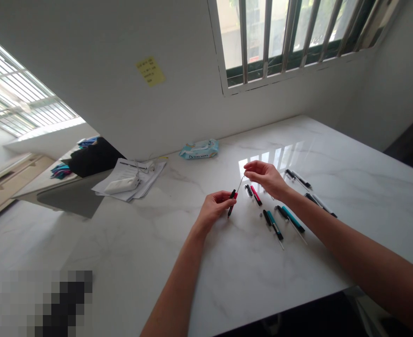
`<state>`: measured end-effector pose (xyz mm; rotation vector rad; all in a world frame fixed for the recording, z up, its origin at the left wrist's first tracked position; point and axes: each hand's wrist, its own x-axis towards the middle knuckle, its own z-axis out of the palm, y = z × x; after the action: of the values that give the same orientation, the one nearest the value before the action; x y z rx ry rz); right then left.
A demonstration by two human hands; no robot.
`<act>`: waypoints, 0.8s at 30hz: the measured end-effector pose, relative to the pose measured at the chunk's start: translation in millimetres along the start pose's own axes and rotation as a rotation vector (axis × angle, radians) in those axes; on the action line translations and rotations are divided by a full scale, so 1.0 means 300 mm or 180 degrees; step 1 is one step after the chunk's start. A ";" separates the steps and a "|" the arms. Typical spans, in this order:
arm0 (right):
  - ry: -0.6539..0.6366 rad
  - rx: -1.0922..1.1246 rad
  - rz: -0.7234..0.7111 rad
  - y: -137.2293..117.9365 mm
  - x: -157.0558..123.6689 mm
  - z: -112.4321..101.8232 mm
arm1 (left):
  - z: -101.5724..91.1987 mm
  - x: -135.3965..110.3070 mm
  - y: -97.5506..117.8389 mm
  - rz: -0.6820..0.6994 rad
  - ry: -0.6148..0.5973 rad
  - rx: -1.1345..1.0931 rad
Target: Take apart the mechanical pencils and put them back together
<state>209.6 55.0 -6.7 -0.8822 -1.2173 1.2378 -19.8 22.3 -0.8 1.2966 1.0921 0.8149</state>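
Note:
My left hand is closed around black and red pen parts, held upright at a slant just above the table. Between the fingertips of my right hand is the upper end of a thin, pale pen refill. The refill slants down toward the pen parts in my left hand; whether its lower end is inside one cannot be made out. Under and beside my right hand lie red and black pen parts. Nearer to me are two sets of teal and black pen parts, with thin refills beside them.
Further right lie black and clear pen parts, partly behind my right forearm. A blue wipes pack rests by the wall. Papers with a white device on top are at the left. The marble-patterned table has its edge near me.

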 end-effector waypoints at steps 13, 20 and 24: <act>-0.0552 -0.0557 -0.0024 -0.037 -0.024 0.016 | 0.002 0.002 -0.001 0.0110 -0.0001 0.0105; -0.1167 -0.1030 0.0219 -0.015 -0.036 0.034 | 0.012 -0.006 0.009 0.0245 -0.0014 0.0226; -0.1254 -0.1059 0.0218 0.001 -0.040 0.046 | 0.017 -0.008 0.007 0.0299 -0.0013 0.0212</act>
<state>197.3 41.6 -6.6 -0.9514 -1.7575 1.3255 -15.6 18.7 1.5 1.4134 1.0693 0.8513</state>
